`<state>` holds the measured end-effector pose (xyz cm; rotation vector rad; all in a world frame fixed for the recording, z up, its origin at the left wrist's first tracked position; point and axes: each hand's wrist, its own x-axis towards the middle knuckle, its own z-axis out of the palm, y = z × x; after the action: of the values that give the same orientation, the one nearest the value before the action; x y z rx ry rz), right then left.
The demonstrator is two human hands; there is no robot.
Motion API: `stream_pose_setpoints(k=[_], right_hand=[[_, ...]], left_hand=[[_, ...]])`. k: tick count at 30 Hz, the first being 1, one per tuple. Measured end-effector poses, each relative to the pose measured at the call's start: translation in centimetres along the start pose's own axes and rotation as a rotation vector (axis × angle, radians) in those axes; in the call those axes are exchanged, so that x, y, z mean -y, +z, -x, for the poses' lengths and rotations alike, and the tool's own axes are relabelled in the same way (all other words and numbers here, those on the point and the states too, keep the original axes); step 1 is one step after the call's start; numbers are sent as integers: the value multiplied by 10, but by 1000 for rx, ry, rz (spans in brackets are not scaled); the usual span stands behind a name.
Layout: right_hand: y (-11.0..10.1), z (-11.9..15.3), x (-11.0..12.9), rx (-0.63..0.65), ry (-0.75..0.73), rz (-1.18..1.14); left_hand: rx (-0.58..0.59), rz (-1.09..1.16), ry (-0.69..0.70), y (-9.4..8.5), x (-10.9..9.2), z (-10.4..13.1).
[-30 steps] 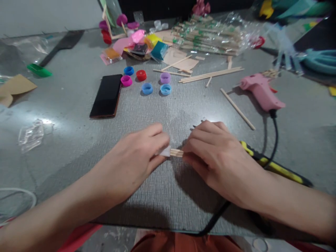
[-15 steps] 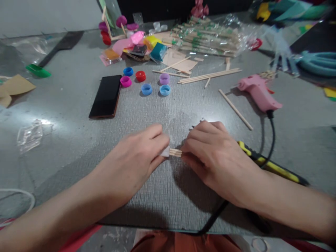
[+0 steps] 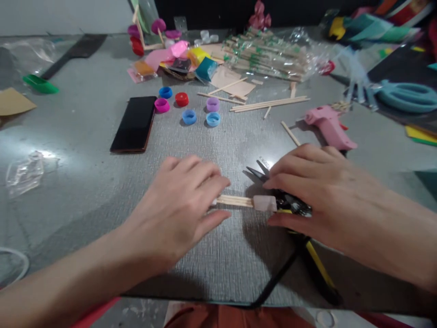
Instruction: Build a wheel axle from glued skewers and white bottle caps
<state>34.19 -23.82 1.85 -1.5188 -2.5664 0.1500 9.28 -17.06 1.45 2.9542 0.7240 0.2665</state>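
Observation:
A short bundle of thin wooden sticks point(image 3: 235, 201) lies on the table between my hands, with a whitish translucent end piece point(image 3: 264, 203) on its right end. A whitish piece at its left end is mostly hidden by my left hand point(image 3: 182, 205), whose fingers and thumb are parted around that end. My right hand point(image 3: 317, 191) hovers by the right end piece, thumb and fingers apart. Beneath it lie pliers, their pointed jaws point(image 3: 256, 173) and a black-and-yellow handle point(image 3: 319, 269) showing. Whether either hand touches the bundle, I cannot tell.
Several coloured bottle caps point(image 3: 189, 117) sit beside a black phone point(image 3: 134, 124). Loose sticks point(image 3: 269, 104) lie further back, before a plastic bag of sticks point(image 3: 266, 52). At the right are a pink glue gun point(image 3: 330, 125) and blue-handled scissors point(image 3: 408, 96). A black cable point(image 3: 276, 282) crosses the front edge.
My right hand has moved right and its fingers have parted, uncovering the right end piece. My left fingers have loosened from the left end. The view has shifted slightly.

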Motion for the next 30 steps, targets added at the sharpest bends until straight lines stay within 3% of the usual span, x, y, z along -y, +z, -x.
stream_pose_setpoints(k=[8, 17, 22, 30], right_hand=[[6, -4, 9, -4, 7, 8], [5, -6, 11, -68, 38, -125], [14, -7, 15, -79, 149, -258], [18, -9, 20, -92, 112, -183]], left_hand=[[15, -11, 37, 16, -18, -14], [21, 250, -82, 13, -10, -12], [41, 310, -137, 15, -8, -11], [25, 200, -131, 17, -11, -11]])
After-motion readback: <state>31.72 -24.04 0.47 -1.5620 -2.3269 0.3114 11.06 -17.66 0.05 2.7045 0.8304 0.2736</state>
